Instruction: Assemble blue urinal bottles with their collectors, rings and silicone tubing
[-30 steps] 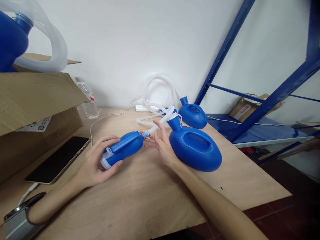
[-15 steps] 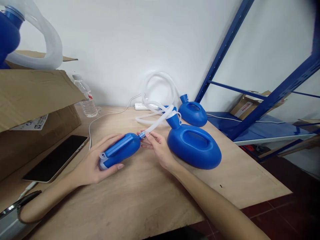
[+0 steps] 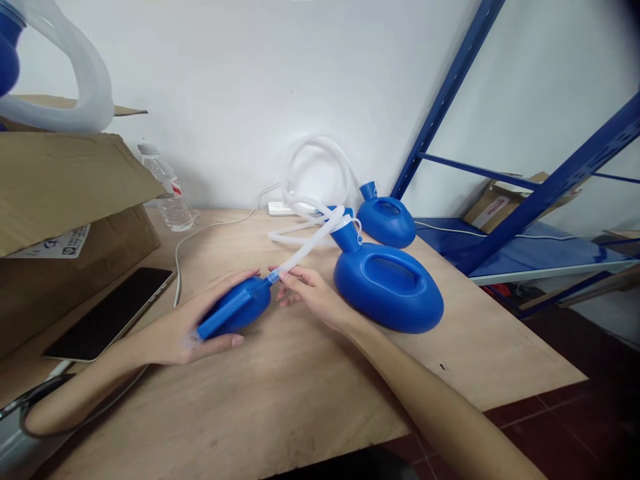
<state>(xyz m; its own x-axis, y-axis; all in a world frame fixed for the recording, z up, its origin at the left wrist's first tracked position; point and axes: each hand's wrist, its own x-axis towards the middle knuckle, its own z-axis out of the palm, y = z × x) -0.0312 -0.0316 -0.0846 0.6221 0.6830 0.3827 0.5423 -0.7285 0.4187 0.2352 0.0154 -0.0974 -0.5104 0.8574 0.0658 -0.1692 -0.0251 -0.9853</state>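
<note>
My left hand [image 3: 193,327] is wrapped round a blue oval plastic urinal head [image 3: 239,308], low over the wooden table. Its narrow spout points away to the right and joins a clear hose [image 3: 305,249]. With thumb and fingers, my right hand [image 3: 313,293] pinches the hose close to that joint. From there the hose runs up to the white-capped neck of a large blue urinal bottle [image 3: 393,303], which lies just right of my right hand. Behind it sits a second blue bottle [image 3: 386,221] with a loop of hose beside it.
At the left stand an open cardboard box [image 3: 65,193], a phone [image 3: 110,313] with a cable, and a water bottle [image 3: 167,190]. A white power strip [image 3: 280,208] lies by the wall. Blue metal shelving [image 3: 520,253] rises beyond the table's right edge.
The urinal head has turned in my left hand, so its ridge faces differently, and moved slightly left. My right hand has shifted a little left along with the hose end.
</note>
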